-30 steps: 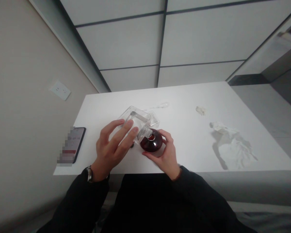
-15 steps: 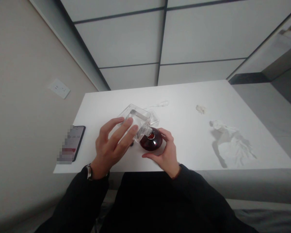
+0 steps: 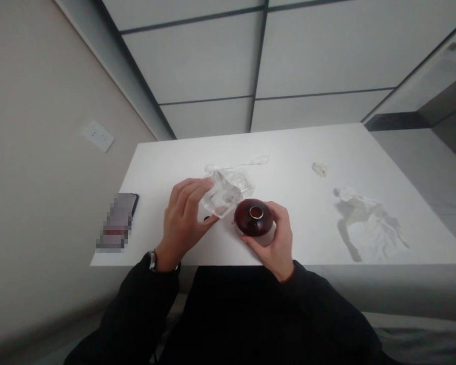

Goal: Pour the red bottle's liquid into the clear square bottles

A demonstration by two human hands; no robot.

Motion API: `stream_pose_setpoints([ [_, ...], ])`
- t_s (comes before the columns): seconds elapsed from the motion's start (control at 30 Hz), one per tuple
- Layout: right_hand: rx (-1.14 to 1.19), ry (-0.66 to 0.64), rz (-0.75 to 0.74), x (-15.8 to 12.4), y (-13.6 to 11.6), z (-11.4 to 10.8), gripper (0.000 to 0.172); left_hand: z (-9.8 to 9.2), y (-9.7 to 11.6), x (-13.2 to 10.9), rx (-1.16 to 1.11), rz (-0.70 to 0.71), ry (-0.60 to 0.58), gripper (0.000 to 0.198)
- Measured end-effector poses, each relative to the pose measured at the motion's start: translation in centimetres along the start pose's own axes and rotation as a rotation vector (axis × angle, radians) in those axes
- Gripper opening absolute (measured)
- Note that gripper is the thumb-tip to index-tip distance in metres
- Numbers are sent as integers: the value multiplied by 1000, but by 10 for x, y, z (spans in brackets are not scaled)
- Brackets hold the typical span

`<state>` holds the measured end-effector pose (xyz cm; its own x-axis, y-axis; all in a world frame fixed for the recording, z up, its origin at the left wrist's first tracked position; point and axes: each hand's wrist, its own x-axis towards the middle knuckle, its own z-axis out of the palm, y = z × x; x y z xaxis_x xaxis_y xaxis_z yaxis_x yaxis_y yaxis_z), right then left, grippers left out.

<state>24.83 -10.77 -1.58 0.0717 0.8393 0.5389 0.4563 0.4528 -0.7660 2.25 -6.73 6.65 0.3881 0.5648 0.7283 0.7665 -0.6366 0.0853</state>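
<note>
My left hand (image 3: 188,213) is closed round a clear square glass bottle (image 3: 221,195), left of the middle of the table. The bottle is tilted, its threaded neck towards the right. Beside it, my right hand (image 3: 275,235) grips a round dark red bottle (image 3: 251,218) by its right side. That bottle's round opening faces up and no lid covers it. A small gap parts the two bottles. Behind the glass bottle lies a clear plastic tray (image 3: 246,181), partly hidden. Part of a small black object (image 3: 207,218) shows by my left thumb.
A clear dropper-like item (image 3: 259,160) lies at the back of the white table (image 3: 289,147). A phone (image 3: 117,220) is at the left edge. Crumpled tissue (image 3: 319,169) and a thin white wrapping (image 3: 372,218) lie on the right.
The glass bottle's neck has left the red bottle's opening, and the bottle has turned in my left hand. My right hand has moved the red bottle slightly right. The view has shifted a little.
</note>
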Motion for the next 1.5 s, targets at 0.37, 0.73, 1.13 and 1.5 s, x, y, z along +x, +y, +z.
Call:
stream_pose_setpoints([
  [0.37, -67, -21, -74, 9, 1, -11, 66, 3, -16, -11, -202, -400, -116, 69],
  [0.73, -181, 63, -64, 24, 14, -52, 70, 15, -26, -27, -278, -538, -142, 68],
  [1.13, -162, 76, 33, 36, 37, -62, 70, 20, -35, -38, -367, -650, -176, 68],
  [1.5, -87, 54, 115, 54, 62, -55, 73, 30, -55, -53, -425, -718, -269, 63],
])
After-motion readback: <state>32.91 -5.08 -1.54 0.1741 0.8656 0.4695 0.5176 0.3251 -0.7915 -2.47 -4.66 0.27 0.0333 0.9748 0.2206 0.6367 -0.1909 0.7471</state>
